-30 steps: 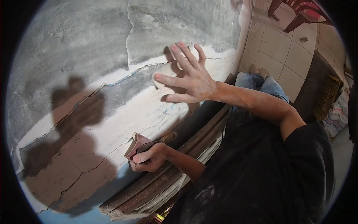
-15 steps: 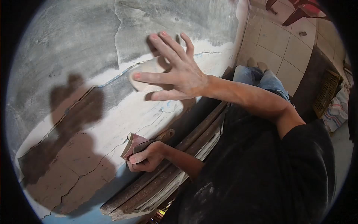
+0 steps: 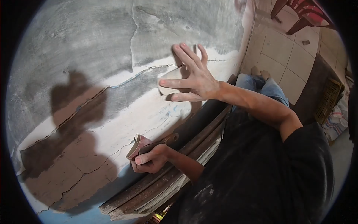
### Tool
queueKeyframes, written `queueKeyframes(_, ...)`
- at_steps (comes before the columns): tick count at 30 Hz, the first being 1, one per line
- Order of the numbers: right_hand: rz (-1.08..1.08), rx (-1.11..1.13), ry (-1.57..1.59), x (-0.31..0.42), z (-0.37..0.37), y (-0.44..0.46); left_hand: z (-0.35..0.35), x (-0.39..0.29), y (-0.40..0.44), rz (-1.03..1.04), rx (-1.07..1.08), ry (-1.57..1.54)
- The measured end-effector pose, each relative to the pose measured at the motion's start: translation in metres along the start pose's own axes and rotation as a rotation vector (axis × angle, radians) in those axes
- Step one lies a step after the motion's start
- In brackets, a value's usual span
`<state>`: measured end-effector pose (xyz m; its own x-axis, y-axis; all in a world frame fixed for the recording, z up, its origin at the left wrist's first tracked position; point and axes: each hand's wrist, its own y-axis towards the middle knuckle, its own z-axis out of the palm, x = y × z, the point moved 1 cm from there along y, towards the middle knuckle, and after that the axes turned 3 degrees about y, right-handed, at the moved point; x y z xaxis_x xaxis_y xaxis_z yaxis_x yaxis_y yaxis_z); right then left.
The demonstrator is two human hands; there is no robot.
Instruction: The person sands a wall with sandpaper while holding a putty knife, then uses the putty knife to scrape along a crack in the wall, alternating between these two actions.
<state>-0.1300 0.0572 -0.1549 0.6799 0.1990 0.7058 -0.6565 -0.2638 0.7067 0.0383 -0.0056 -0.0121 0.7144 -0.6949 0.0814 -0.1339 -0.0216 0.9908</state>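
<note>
The fingers of my right hand (image 3: 197, 80) are stretched out and spread, lying flat over a pale, round-edged sheet (image 3: 170, 76) against the wall. The sheet looks like the back of sandpaper; its far side is hidden. Lower down, close to the wall, my left hand (image 3: 151, 160) is closed around a putty knife (image 3: 169, 139) with a wooden handle. A curled piece of reddish sandpaper (image 3: 138, 146) is gripped with it. The wall (image 3: 74, 41) has grey plaster above, a white patched band and a long jagged crack (image 3: 112, 86).
Brown wooden boards or frames (image 3: 149, 186) lean along the wall's foot beside my body. A red plastic chair (image 3: 305, 16) stands on the tiled floor (image 3: 278, 48) at upper right. A yellow crate (image 3: 328, 99) and a striped sack (image 3: 337, 121) are at the right edge.
My right hand and the pale sheet have slid rightward along the wall. The whole view has shifted a little too. My left hand keeps its grip.
</note>
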Motion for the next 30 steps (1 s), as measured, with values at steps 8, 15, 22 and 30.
queueKeyframes(8, -0.075, 0.004, -0.015, -0.025, 0.001, -0.011, 0.001, -0.001, 0.001, -0.009, -0.009, -0.018)
queueKeyframes(15, -0.035, 0.082, -0.043, -0.019, -0.014, -0.01, 0.001, 0.0, 0.0, 0.012, -0.032, -0.048)
queueKeyframes(22, 0.024, 0.057, -0.09, -0.001, -0.009, 0.008, 0.001, -0.005, 0.001, -0.019, -0.034, -0.051)
queueKeyframes(30, 0.062, 0.038, -0.059, 0.005, -0.006, -0.001, 0.001, 0.0, 0.003, 0.08, -0.03, -0.01)
